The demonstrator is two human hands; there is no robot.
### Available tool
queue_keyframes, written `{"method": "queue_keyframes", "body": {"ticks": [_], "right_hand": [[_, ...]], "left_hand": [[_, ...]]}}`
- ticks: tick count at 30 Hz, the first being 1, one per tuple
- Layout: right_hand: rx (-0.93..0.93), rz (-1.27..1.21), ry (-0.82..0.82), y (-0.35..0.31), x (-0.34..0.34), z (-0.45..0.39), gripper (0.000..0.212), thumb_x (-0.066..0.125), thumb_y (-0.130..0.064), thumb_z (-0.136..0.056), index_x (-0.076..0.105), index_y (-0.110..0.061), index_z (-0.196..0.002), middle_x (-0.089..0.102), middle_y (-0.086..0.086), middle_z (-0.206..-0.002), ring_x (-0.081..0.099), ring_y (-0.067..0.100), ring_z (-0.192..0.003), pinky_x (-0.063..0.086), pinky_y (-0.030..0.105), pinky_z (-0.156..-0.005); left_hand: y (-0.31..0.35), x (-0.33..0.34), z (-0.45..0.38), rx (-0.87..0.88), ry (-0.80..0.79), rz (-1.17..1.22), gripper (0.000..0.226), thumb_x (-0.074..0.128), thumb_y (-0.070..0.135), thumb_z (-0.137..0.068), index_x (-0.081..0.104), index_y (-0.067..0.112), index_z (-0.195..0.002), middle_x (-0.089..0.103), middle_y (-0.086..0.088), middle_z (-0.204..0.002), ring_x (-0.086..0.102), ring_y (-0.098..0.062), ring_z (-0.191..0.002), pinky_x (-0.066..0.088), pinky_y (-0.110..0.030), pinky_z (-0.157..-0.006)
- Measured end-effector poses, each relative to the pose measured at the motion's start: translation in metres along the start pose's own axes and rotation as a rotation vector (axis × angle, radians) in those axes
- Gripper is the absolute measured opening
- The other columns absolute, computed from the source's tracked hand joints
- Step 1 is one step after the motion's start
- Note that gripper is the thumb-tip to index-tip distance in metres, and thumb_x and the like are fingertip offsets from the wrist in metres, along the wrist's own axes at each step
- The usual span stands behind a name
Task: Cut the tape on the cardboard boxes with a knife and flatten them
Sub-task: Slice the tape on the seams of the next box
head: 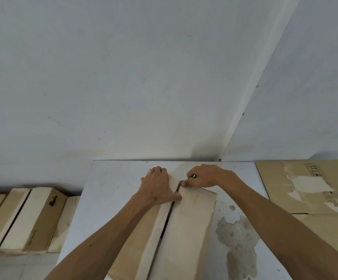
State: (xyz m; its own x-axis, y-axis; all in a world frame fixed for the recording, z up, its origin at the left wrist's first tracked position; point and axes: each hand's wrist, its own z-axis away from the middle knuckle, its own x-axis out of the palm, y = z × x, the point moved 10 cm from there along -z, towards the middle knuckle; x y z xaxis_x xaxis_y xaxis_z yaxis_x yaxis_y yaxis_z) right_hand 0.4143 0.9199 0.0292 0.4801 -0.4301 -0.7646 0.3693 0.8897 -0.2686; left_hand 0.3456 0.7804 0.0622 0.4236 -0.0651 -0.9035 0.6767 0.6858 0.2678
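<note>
Box: a long cardboard box [186, 225] lies lengthwise on the white tabletop [111, 190], running from the near edge toward the far wall; its top flaps are parted along a dark seam down the middle.
Tape: a pale strip [156, 235] runs along the left flap beside the seam.
Knife: a small cutter with a yellow-green handle [192, 178] sits at the far end of the seam, blade tip down at the slit.
Right hand: the right hand [206, 175], at 1 o'clock from the box's middle, has its fingers curled round the knife, thumb on the right flap.
Left hand: the left hand [159, 183], at 11 o'clock, lies flat on the left flap, fingers extended and pressing, thumb reaching to the seam.
Tabletop marks: a worn, greyish patch [238, 243] at 3 o'clock of the box.
Left side: several closed boxes [32, 219] side by side, lower than the tabletop, at 9 o'clock.
Right side: flattened cardboard [309, 186] with torn label patches, at 2 o'clock.
Behind: a plain white wall [123, 77] meeting another in a corner.
</note>
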Motion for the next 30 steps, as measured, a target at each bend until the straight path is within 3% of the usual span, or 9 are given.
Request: {"method": "queue_keyframes", "body": {"ticks": [4, 9, 13, 17, 21, 26, 30], "right_hand": [[0.012, -0.085, 0.027, 0.008, 0.002, -0.004, 0.045, 0.047, -0.085, -0.085, 0.047, -0.043, -0.069, 0.048, -0.019, -0.081, 0.052, 0.016, -0.089, 0.041, 0.038, -0.082], [-0.002, 0.001, 0.063, -0.001, 0.003, 0.003, 0.044, 0.044, -0.077, -0.093, 0.040, -0.041, -0.068, 0.045, -0.015, -0.076, 0.050, 0.018, -0.085, 0.037, 0.035, -0.073], [-0.002, 0.069, 0.038, 0.000, 0.000, 0.004, 0.039, 0.043, -0.079, -0.093, 0.055, -0.041, -0.090, 0.054, -0.011, -0.103, 0.047, 0.017, -0.093, 0.038, 0.036, -0.080], [-0.002, 0.032, 0.025, 0.002, -0.005, 0.002, 0.043, 0.047, -0.080, -0.090, 0.045, -0.041, -0.071, 0.049, -0.018, -0.088, 0.050, 0.017, -0.093, 0.038, 0.035, -0.077], [0.012, -0.016, 0.083, 0.003, -0.007, 0.000, 0.041, 0.049, -0.080, -0.089, 0.055, -0.040, -0.089, 0.057, -0.015, -0.105, 0.052, 0.015, -0.097, 0.041, 0.035, -0.081], [-0.030, 0.101, 0.143, -0.001, -0.008, 0.005, 0.045, 0.042, -0.075, -0.094, 0.048, -0.036, -0.073, 0.053, -0.014, -0.080, 0.055, 0.017, -0.084, 0.039, 0.032, -0.069], [-0.052, 0.122, 0.134, -0.003, -0.009, 0.005, 0.047, 0.042, -0.075, -0.095, 0.050, -0.032, -0.078, 0.052, -0.013, -0.079, 0.053, 0.016, -0.083, 0.040, 0.032, -0.069]], "left_hand": [[0.001, 0.000, 0.001, 0.001, 0.007, -0.007, 0.070, 0.071, 0.065, -0.065, 0.045, 0.014, -0.106, 0.046, 0.001, -0.111, 0.044, -0.020, -0.109, 0.052, -0.045, -0.088], [0.000, 0.001, 0.000, -0.001, 0.014, -0.011, 0.069, 0.065, 0.065, -0.067, 0.047, 0.014, -0.109, 0.046, 0.001, -0.111, 0.044, -0.020, -0.112, 0.052, -0.045, -0.087], [0.004, 0.004, 0.002, 0.016, 0.003, -0.045, 0.066, 0.062, 0.066, -0.065, 0.043, 0.016, -0.104, 0.046, 0.000, -0.111, 0.044, -0.022, -0.112, 0.051, -0.047, -0.090], [0.002, 0.003, 0.002, 0.009, -0.001, -0.019, 0.069, 0.065, 0.065, -0.065, 0.045, 0.014, -0.108, 0.045, 0.000, -0.113, 0.044, -0.022, -0.114, 0.051, -0.046, -0.091], [-0.001, -0.001, 0.002, -0.004, 0.010, 0.003, 0.076, 0.068, 0.065, -0.066, 0.049, 0.011, -0.116, 0.047, -0.001, -0.118, 0.044, -0.022, -0.118, 0.050, -0.047, -0.092], [0.000, 0.005, -0.001, -0.014, 0.019, -0.025, 0.084, 0.064, 0.072, -0.068, 0.049, 0.011, -0.123, 0.048, -0.002, -0.126, 0.042, -0.023, -0.127, 0.045, -0.054, -0.101], [-0.001, 0.005, -0.006, 0.008, -0.011, 0.009, 0.079, 0.068, 0.068, -0.077, 0.049, 0.010, -0.128, 0.049, -0.003, -0.129, 0.044, -0.023, -0.128, 0.046, -0.051, -0.102]]}}
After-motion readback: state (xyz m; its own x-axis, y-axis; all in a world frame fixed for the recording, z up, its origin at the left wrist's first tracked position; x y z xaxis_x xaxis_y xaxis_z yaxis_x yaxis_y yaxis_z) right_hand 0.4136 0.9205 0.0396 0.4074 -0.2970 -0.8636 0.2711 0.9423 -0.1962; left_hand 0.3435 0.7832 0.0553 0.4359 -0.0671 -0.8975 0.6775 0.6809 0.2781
